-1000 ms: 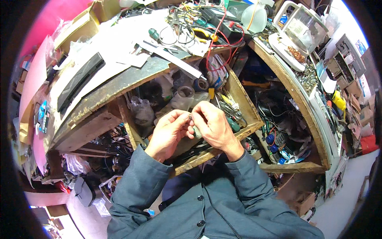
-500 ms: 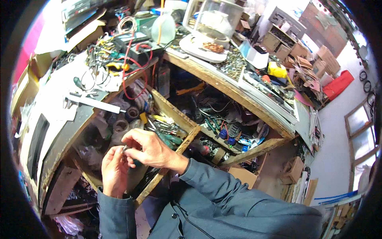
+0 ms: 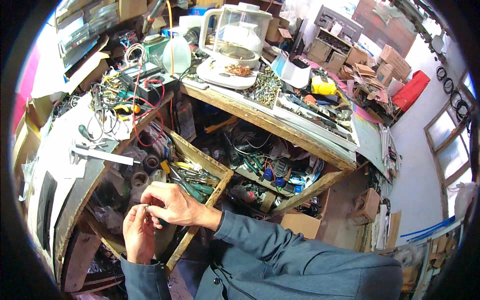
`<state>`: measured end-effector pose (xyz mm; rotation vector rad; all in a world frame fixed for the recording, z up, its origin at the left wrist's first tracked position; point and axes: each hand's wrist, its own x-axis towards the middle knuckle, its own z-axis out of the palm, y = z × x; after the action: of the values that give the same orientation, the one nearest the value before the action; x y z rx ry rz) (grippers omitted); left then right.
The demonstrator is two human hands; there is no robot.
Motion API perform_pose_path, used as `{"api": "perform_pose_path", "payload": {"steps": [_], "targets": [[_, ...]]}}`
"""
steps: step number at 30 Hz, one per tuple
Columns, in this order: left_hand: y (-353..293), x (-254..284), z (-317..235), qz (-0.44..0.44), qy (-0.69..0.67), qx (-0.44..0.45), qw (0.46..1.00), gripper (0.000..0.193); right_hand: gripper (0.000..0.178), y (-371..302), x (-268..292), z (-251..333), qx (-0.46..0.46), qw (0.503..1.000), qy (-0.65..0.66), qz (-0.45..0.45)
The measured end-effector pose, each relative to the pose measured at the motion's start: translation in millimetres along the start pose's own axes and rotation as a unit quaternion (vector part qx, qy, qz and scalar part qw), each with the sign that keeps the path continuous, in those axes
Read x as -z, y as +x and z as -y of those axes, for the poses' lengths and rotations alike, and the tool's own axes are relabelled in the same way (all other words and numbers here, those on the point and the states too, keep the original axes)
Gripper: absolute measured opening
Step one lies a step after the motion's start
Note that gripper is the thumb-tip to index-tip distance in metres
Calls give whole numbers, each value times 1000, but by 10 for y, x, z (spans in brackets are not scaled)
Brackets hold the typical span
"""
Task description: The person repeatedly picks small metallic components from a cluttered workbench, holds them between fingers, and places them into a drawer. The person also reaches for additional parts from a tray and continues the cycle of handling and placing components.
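My left hand [image 3: 139, 235] and my right hand [image 3: 175, 204] meet above the open wooden drawer frame at the lower left. Thumb and fingers of both are pinched together around a small metallic piece [image 3: 147, 207], mostly covered by the fingertips; its kind is too small to tell. Just beyond the hands lie green-handled pliers [image 3: 192, 191] among other hand tools in the drawer [image 3: 224, 186]. Brownish rolls [image 3: 139, 179] sit beside them, close to my right hand's knuckles.
A long white caliper-like tool [image 3: 105, 154] lies on the left worktop. Behind it are a black box with red leads [image 3: 150, 89] and tangled wires. A white appliance with a clear jar [image 3: 235, 45] stands on the back bench [image 3: 270, 120]. Cardboard boxes [image 3: 300, 225] are at right.
The head view has shifted, so the whole scene sits lower and more to the left. Both hands stay pinched together over the drawer; less of the small metallic piece shows.
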<state>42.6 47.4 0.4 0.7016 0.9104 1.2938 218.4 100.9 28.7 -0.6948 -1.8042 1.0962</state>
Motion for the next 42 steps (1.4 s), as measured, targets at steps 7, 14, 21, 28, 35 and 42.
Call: {"api": "perform_pose_path", "payload": {"steps": [7,14,21,28,35,42], "targets": [[-45,28,-49,-10,17,-3,1000,22,15,63,-99,-173,41,997,-56,-20],[137,59,49,-32,-132,56,989,24,12,-25,-50,-181,-53,994,61,-79],[17,159,104,-64,-201,45,977,19,12,-2,-122,-118,15,998,-60,18],[50,142,154,-38,-148,15,988,16,15,29,-132,-192,70,986,-147,41],[8,3,93,-51,-99,-5,994,15,17,5,-149,-203,87,979,-182,22],[11,59,88,-33,-91,-7,995,16,17,25,-133,-150,49,988,-144,11]]}}
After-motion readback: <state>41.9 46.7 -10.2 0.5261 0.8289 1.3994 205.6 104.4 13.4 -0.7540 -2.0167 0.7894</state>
